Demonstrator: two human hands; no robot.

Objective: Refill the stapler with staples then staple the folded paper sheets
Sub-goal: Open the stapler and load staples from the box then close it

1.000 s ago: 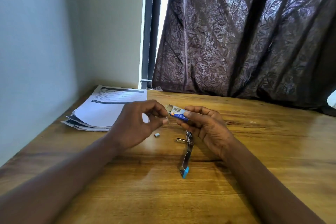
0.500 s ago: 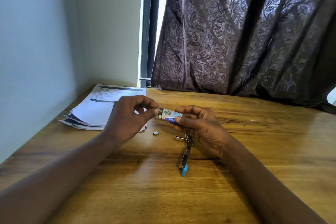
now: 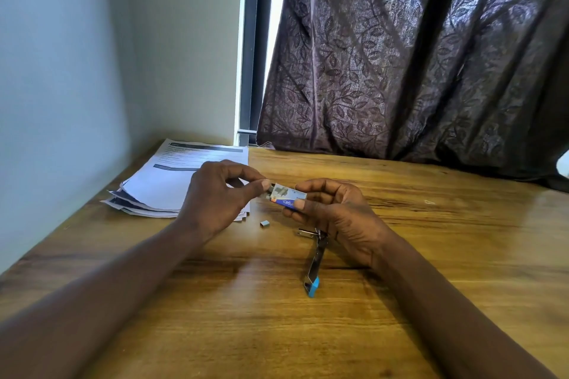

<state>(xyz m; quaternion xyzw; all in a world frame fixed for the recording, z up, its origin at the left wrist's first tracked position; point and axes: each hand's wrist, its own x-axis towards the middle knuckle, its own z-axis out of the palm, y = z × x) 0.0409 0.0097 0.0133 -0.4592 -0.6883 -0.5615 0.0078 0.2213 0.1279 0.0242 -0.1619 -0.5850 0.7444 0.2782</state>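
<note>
As I judge it, the refill is only at its opening step. The right hand (image 3: pixel 335 212) holds a small staple box (image 3: pixel 289 196), fingers and thumb curled round its right half. The left hand (image 3: pixel 215 197) meets it from the other side, thumb and forefinger pinched together on the box's left end. Whether they grip the inner tray or a strip of staples is too small to tell. The box is held above the table (image 3: pixel 431 255), lying roughly level between the two hands.

The stapler (image 3: pixel 314 258) lies on the wood just under the heel of the right hand and runs from there toward the person. It is swung open at the hinge, so it looks ready to take staples, though I cannot see any in its channel. A short loose piece of staples (image 3: pixel 264 224) rests on the table below the point where the hands meet, to the left of the stapler's hinge. The paper sheets (image 3: pixel 172 181) lie flat beyond the left hand, partly hidden by it and well apart from the stapler. By the look of things, the loading, the closing and the stapling itself are all left to do.

The box is small, blue and white with print on its face. The stapler is slim bright metal with a blue plastic tip at its near end. The sheets are a loosely fanned stack with printed lines on top — I cannot make out whether they are folded.
</note>
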